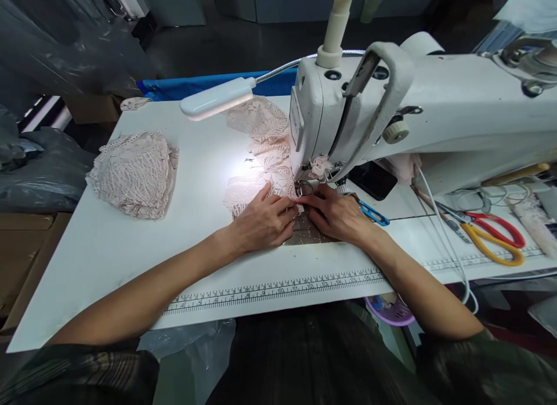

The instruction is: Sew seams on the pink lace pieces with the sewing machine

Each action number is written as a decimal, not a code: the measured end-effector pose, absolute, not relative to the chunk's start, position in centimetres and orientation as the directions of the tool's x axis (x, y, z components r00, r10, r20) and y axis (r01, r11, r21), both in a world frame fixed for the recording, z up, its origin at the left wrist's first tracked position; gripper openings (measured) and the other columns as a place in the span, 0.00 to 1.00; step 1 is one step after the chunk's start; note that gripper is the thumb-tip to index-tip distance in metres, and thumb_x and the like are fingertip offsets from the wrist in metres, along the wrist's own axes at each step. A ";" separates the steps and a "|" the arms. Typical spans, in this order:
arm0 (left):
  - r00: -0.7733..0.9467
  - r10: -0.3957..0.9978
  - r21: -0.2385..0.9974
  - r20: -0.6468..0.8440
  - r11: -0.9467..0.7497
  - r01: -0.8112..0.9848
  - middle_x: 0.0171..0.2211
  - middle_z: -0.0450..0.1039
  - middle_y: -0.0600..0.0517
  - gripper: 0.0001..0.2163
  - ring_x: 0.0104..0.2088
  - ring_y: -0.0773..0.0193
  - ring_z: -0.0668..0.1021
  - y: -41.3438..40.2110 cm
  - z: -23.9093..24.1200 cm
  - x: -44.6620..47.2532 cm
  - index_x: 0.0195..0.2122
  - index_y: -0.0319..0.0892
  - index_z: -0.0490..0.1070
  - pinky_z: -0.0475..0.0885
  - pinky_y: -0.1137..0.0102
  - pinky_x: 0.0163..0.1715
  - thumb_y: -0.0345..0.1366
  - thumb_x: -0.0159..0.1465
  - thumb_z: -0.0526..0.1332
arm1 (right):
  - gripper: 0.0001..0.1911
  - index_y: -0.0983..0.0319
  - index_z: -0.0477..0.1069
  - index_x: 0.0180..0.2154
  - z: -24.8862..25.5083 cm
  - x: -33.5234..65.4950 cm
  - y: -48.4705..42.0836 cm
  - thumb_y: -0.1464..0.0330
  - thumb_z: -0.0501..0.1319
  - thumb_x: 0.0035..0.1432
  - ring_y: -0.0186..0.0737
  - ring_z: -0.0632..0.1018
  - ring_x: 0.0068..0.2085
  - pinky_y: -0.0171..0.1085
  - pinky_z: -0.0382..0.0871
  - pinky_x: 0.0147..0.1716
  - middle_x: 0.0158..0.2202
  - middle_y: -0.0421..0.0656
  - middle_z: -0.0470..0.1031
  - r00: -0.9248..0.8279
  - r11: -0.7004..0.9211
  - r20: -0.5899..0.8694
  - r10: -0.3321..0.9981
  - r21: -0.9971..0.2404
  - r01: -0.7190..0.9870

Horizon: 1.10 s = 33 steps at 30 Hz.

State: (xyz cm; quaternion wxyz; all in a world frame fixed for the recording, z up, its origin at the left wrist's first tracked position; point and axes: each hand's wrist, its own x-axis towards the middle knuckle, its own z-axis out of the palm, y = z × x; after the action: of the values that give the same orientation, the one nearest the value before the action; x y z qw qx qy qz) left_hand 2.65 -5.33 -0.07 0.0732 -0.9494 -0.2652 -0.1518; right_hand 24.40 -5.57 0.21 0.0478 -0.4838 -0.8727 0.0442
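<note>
A white industrial sewing machine (391, 120) stands on the white table (130, 242). Pale pink lace fabric (265, 144) runs from behind the machine's head to its presser foot (303, 188). My left hand (263, 222) lies on the lace just left of the foot, fingers pressed together on the fabric. My right hand (337, 214) rests just right of the foot, its fingertips pinching a small white piece of the lace at the needle. The two hands' fingertips almost touch. The lamp lights the lace brightly there.
A pile of pink lace pieces (134, 173) sits at the table's left. A gooseneck lamp (217, 97) hangs over the work. Blue thread snips (373, 213) lie right of my right hand; red-and-yellow scissors (496, 234) further right. A ruler strip (278, 289) runs along the front edge.
</note>
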 end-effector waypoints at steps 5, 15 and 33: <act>0.813 0.496 -0.020 0.305 -0.850 0.526 0.41 0.74 0.45 0.14 0.39 0.56 0.77 -4.9 -0.1 2.5 0.48 0.36 0.73 0.66 0.47 0.54 0.36 0.69 0.52 | 0.23 0.52 0.65 0.61 0.4 24.2 -5.5 0.63 0.47 0.67 0.44 0.75 0.36 0.36 0.55 0.27 0.52 0.52 0.72 -0.501 0.499 -0.011 0.865 -0.084 0.863; 0.817 0.506 0.003 0.277 -0.850 0.526 0.48 0.74 0.41 0.15 0.44 0.54 0.77 -4.6 0.1 2.2 0.49 0.35 0.71 0.66 0.45 0.54 0.37 0.69 0.52 | 0.22 0.55 0.67 0.59 0.5 24.3 -5.6 0.65 0.49 0.66 0.44 0.74 0.39 0.37 0.59 0.30 0.50 0.52 0.71 -0.546 0.546 0.024 0.837 -0.093 0.833; 0.810 0.539 0.063 0.231 -0.839 0.540 0.55 0.69 0.38 0.19 0.50 0.49 0.76 -3.2 -0.1 1.8 0.52 0.35 0.70 0.69 0.49 0.50 0.44 0.69 0.52 | 0.23 0.60 0.67 0.59 1.1 23.6 -5.8 0.68 0.51 0.64 0.45 0.74 0.34 0.38 0.60 0.27 0.49 0.57 0.72 -0.518 0.515 -0.050 0.854 -0.065 0.855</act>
State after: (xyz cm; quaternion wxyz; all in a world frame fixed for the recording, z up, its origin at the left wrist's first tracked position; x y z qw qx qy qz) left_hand 1.78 -3.16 -0.08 0.0027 -0.9514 -0.2834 -0.1205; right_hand 23.65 -5.82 1.07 -0.0057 -0.4908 -0.8703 0.0404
